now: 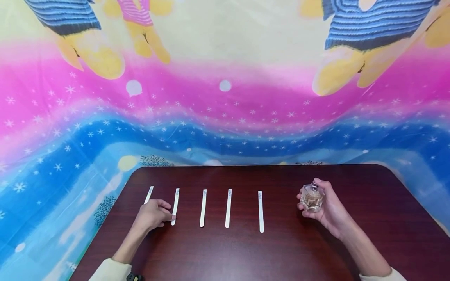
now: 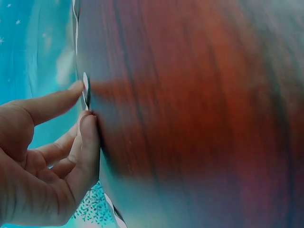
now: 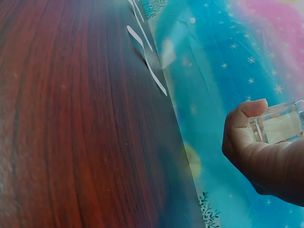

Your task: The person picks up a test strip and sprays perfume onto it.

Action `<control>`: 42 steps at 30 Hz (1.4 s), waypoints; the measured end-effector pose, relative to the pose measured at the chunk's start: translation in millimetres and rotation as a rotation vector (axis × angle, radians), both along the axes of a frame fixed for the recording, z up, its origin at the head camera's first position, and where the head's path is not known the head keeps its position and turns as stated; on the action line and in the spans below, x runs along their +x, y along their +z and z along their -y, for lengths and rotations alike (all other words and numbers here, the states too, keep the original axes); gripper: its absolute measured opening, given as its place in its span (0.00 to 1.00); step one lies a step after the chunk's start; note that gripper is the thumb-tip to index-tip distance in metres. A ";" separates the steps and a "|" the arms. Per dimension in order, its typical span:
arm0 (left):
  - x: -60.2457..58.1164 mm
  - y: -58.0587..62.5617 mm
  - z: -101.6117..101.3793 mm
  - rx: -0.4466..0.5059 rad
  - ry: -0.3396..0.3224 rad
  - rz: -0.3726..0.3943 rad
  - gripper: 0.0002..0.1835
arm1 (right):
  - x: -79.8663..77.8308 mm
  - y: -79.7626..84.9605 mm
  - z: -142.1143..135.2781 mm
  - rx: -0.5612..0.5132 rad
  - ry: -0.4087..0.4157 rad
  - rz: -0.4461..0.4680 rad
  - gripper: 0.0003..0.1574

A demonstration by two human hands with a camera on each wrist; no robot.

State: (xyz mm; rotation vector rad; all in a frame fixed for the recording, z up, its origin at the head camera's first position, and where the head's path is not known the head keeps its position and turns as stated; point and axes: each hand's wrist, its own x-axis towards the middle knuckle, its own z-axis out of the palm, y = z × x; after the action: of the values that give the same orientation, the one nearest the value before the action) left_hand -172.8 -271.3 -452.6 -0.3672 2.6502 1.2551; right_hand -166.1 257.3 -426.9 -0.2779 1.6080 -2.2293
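Observation:
My left hand [image 1: 152, 214] is over the left end of a row of white paper strips, beside the second strip [image 1: 176, 203]. Its thumb touches this strip near the lower, rounded end, while the other fingers are bent just to the left. In the left wrist view the strip [image 2: 86, 83] lies close between thumb and fingertips. The leftmost strip [image 1: 149, 193] is partly hidden behind the hand. Raised at the right, my right hand [image 1: 328, 205] grips a clear glass perfume bottle [image 1: 311, 198] with a silver neck, fingers wrapped round its side. The right wrist view shows part of the bottle [image 3: 282, 124].
Three further strips, the third [image 1: 203, 208], the fourth [image 1: 228, 208] and the rightmost [image 1: 261, 211], lie spaced apart with small writing at their far ends. All rest on a dark red-brown wooden table [image 1: 228, 257]. A colourful printed cloth [image 1: 225, 117] hangs behind the table's edge.

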 end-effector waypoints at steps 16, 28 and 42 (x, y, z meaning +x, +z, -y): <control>-5.6 1.1 -10.5 -0.164 -0.013 -0.007 0.17 | 2.9 -0.6 -4.0 -0.021 0.003 -0.016 0.36; -3.5 -0.1 -10.7 -0.111 -0.028 0.001 0.15 | 5.2 -2.5 -4.9 -0.035 0.007 -0.004 0.36; 0.5 3.1 -8.1 -0.031 -0.053 -0.020 0.11 | 0.8 1.0 4.2 -0.018 0.001 0.001 0.36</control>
State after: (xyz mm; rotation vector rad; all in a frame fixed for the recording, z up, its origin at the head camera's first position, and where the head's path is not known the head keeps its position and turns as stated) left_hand -172.3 -263.2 -449.5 -0.2889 2.6805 1.2091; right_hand -165.3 253.0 -425.9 -0.2820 1.5870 -2.2442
